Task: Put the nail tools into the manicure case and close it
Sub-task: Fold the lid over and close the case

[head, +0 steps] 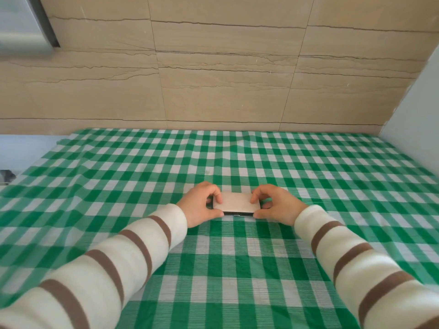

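Pinching the manicure case [234,201] from both ends, I have the left hand [199,205] and the right hand [278,205] each closed on it, fingers on the pale lid, thumbs at the near edge. It lies flat in the middle of the table, on the green checked cloth [237,269], lid down or nearly so. No tools show outside. I judge even, simultaneous pressure at both ends will seat it; pressing one side only might skew it.
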`<state>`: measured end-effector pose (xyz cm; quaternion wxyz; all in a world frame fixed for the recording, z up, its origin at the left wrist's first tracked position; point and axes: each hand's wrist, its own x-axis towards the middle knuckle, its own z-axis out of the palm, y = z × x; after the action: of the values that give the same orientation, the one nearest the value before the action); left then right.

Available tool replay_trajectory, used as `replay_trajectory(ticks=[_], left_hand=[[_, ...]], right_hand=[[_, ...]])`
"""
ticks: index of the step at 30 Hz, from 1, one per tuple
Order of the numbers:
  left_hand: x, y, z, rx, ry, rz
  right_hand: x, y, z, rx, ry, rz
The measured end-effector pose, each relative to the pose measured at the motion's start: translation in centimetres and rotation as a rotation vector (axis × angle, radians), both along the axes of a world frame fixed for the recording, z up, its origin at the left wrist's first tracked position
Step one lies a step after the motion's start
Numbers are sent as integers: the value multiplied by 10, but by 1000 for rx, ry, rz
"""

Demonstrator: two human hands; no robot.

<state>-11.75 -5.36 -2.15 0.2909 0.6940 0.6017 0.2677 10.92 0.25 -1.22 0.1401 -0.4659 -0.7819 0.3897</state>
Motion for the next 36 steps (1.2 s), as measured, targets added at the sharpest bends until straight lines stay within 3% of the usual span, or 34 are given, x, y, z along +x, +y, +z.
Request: replay_trajectory(ticks=[36], left_hand=[[2, 3, 5, 14, 190, -43]], right_hand=[[-6, -6, 2, 95, -60, 3]])
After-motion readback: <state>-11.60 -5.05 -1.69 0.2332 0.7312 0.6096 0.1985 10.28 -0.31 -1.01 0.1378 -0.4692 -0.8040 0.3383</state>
